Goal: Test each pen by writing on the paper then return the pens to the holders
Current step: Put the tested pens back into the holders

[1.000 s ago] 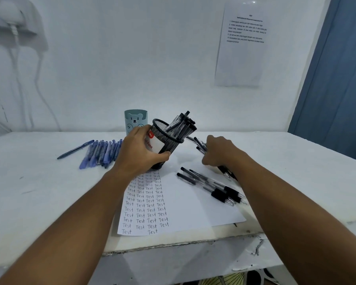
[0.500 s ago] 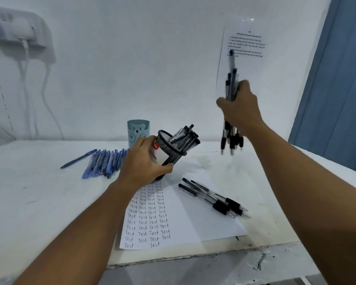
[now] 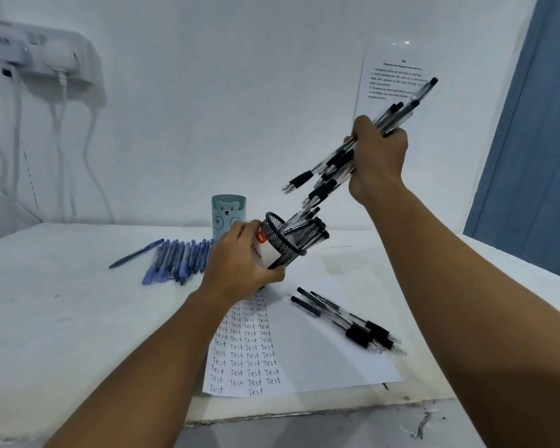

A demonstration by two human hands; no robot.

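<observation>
Paper (image 3: 304,357), lower centre, reads "Test" in rows. My left hand (image 3: 240,270) grips tilted mesh holder (image 3: 280,247); right hand (image 3: 377,160) grips black pens (image 3: 330,169).

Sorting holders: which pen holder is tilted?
The black mesh holder, gripped by the left hand, leans right; the blue bear cup stands upright.

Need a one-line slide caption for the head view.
Right hand aims black pens at the tilted mesh holder held by the left hand.
</observation>
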